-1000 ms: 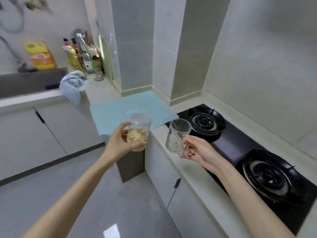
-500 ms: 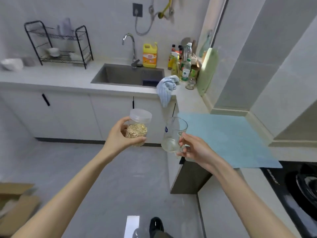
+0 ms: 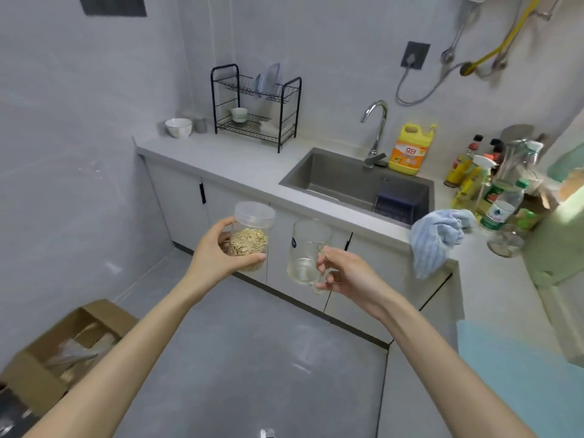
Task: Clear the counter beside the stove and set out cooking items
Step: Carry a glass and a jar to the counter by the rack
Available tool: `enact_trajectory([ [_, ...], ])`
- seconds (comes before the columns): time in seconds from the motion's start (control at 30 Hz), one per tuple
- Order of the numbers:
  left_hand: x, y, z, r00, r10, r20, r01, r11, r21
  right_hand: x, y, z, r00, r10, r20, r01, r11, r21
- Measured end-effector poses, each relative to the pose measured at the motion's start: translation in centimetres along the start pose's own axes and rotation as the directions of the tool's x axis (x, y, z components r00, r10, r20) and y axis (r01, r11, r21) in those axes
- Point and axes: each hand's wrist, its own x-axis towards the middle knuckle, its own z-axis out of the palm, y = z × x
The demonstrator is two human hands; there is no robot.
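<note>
My left hand (image 3: 218, 252) grips a clear plastic jar (image 3: 251, 232) with a lid, about half full of pale oats or seeds. My right hand (image 3: 346, 275) holds a clear glass mug (image 3: 306, 251) by its handle, with a little liquid at its bottom. Both are carried upright in the air over the grey floor, in front of the white cabinets below the sink counter (image 3: 252, 162). The stove is out of view.
A sink (image 3: 354, 181) with a tap, a yellow detergent bottle (image 3: 407, 150), several bottles (image 3: 493, 191), a blue cloth (image 3: 436, 238) over the counter edge, a black dish rack (image 3: 256, 105) and a white bowl (image 3: 178, 127) sit on the counter. An open cardboard box (image 3: 63, 349) stands at floor left. A blue mat (image 3: 521, 374) lies at right.
The view has swung left from the stove and blue mat toward the sink counter. Both hands keep the jar and the mug, held the same way.
</note>
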Motion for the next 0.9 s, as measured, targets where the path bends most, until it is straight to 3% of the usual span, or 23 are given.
enact_trajectory([
  [0.23, 8.2, -1.8, -5.4, 0.984, -0.095, -0.154, 0.095, 0.995, -0.007, 13.5, -4.4, 4.0, 0.985, 0.033, 0.167, -0.027, 0.999, -0.039],
  [0.43, 15.8, -4.8, -9.5, 0.969, -0.151, -0.194, 0.139, 0.987, -0.077, 22.7, -6.4, 7.9, 0.972, 0.035, 0.233, -0.03, 0.999, -0.025],
  [0.9, 42.0, -13.6, -22.6, 0.971, -0.202, -0.13, 0.181, 0.971, -0.157, 48.9, -11.8, 18.3, 0.983, 0.048, 0.176, -0.04, 0.998, -0.049],
])
